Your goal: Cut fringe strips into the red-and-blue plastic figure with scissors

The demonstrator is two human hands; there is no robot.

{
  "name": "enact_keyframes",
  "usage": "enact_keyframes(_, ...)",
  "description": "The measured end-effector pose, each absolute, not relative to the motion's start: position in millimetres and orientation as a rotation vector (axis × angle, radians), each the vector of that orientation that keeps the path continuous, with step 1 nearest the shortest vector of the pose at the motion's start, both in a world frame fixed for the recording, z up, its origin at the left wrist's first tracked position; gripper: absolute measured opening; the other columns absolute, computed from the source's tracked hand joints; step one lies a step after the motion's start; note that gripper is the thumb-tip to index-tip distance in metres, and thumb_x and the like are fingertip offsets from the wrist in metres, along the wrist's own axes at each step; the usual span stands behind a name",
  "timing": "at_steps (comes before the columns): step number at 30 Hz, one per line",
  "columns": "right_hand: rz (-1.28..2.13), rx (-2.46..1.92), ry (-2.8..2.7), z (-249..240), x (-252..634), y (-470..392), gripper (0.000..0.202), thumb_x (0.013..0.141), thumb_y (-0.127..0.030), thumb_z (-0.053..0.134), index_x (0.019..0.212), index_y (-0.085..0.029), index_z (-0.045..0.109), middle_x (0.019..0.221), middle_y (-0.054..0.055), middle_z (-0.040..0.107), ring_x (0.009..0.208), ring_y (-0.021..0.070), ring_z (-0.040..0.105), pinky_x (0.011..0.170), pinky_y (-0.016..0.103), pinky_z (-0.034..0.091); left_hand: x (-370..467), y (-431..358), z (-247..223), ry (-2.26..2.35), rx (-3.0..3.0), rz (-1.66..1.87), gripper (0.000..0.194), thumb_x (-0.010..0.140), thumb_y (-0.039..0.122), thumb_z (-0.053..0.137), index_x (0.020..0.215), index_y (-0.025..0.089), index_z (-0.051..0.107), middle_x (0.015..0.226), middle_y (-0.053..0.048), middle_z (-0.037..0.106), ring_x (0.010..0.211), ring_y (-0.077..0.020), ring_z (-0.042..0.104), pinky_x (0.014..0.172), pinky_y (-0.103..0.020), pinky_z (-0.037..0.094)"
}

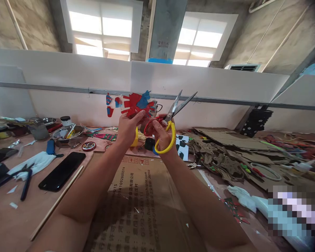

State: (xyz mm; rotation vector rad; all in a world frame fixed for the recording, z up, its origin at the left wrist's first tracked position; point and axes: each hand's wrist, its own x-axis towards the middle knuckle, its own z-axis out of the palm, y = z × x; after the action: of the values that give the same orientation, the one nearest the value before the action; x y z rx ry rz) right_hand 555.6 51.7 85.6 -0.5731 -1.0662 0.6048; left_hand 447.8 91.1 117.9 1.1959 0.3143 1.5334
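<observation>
My left hand pinches the lower edge of a red and blue cut-out figure, held up before the white wall. Its outline is jagged, with strips along the left side. My right hand is closed on a pair of scissors, whose blades point up and stand apart to the right of the figure. One handle loop is yellow; a red loop shows by the fingers. Small red and blue pieces appear left of the figure; what holds them up is unclear. Both hands are above a printed cardboard sheet.
A black phone, a wooden stick and dark-handled pliers lie at left. Behind them stand a metal bowl and a jar. Brown braided pieces and cardboard sheets are piled at right.
</observation>
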Motion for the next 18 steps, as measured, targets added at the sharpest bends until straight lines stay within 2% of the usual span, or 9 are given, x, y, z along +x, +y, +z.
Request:
enact_keyframes(7,0.599,-0.592,-1.054,90.2,558.0,49.0,0.032,0.077,-0.03,0.071,0.1,-0.027,0.049,0.079,-0.005,0.054,0.061,0.0106,0.056,0.056,0.025,0.05,450.6,87.6,115.8,0.32,1.24,1.445,0.024,0.069,0.033,0.085,0.072,0.016,0.069,0.068,-0.003,0.071,0.061,-0.0142,0.066,0.064,-0.026,0.055)
enact_keyframes(18,0.594,-0.589,-1.016,90.9,559.9,49.7,0.029,0.077,-0.028,0.065,0.099,-0.027,0.046,0.076,-0.006,0.05,0.056,0.009,0.047,0.051,0.023,0.046,449.7,92.2,120.2,0.33,1.039,1.373,0.028,0.067,0.029,0.087,0.074,0.015,0.065,0.068,-0.002,0.069,0.063,-0.0141,0.07,0.065,-0.026,0.056)
